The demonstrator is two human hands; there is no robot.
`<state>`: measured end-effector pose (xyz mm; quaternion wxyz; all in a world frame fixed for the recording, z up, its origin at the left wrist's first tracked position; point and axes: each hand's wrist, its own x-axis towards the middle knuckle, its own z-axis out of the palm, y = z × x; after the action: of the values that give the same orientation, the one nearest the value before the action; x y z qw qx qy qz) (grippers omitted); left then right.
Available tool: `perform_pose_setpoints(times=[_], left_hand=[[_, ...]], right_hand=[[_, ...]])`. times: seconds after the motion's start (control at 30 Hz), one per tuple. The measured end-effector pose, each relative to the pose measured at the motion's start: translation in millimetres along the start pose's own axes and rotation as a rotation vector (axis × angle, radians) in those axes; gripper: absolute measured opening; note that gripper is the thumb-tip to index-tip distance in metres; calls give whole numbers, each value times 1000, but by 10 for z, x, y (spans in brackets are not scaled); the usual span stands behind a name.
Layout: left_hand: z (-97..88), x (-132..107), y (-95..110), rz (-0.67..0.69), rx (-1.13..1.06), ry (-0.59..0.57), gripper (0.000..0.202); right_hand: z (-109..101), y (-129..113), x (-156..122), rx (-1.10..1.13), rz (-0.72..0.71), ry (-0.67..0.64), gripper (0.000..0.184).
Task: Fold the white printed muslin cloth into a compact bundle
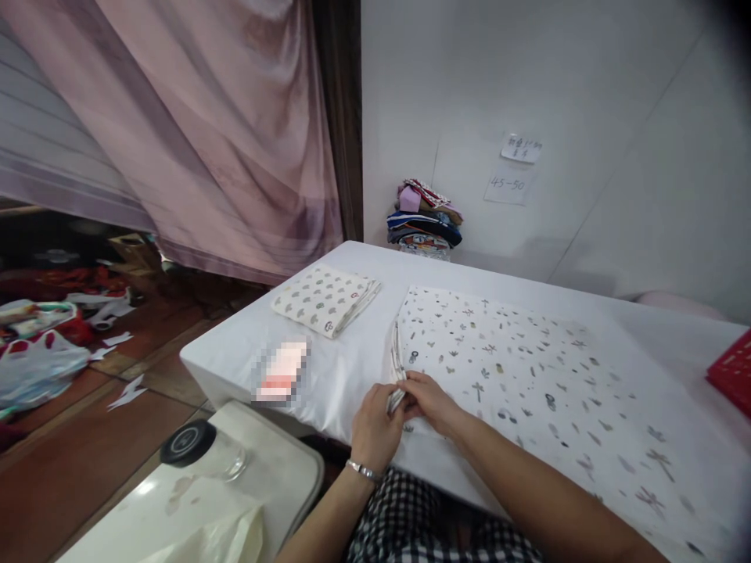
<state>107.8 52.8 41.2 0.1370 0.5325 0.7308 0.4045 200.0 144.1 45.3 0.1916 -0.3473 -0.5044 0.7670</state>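
the patterned cloth (498,356) lies spread flat over the right part of the counter (361,363), its layered left edge running down to the left hand (376,422) and right hand (431,403). the fingers of both are pinched together on the near end of that edge, probably because two grips side by side hold loose layers in line; how tightly they press, i cannot tell. the counter seems to bear most of the weight. a folded cloth (322,299) sits apart to the left, a pixelated item (285,371) near the front edge, both seemingly placed clear of the patterned cloth
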Motion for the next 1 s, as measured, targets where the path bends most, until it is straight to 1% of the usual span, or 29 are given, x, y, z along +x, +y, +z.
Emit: perform_pose_setpoints(times=[0.1,0.2,0.27,0.37,0.47,0.53,0.57,0.67,0.77,0.93,1.0], left_hand=[[-45,24,-58,-27,-119,-64,22],[-110,145,-176,-124,-275,-53,29],[-147,292,-266,-170,-311,-32,30],[-151,577,-366,-268,-346,-81,25],[-70,874,-405,-441,-468,-174,24],[11,1046,-412,-515,-518,-215,27],[51,1121,-414,-531,-522,-230,30],[144,1296,-422,-526,-485,-258,36],[181,1409,-420,-487,-399,-258,37],[179,1497,-402,-425,-259,-238,26],[174,1520,-414,-428,-226,-248,30]], right_hand=[[-31,31,-1,50,8,4,17],[-56,67,-9,98,-8,25,17],[-60,87,-14,135,-27,44,16],[-43,93,-20,181,-29,50,17],[2,64,-27,165,-25,76,14],[41,31,-30,130,-20,94,10],[61,16,-28,113,-18,94,8],[108,-6,-6,65,-33,95,7],[134,22,58,-21,-58,125,6],[148,96,180,-185,0,115,4],[150,101,194,-204,17,117,3]])
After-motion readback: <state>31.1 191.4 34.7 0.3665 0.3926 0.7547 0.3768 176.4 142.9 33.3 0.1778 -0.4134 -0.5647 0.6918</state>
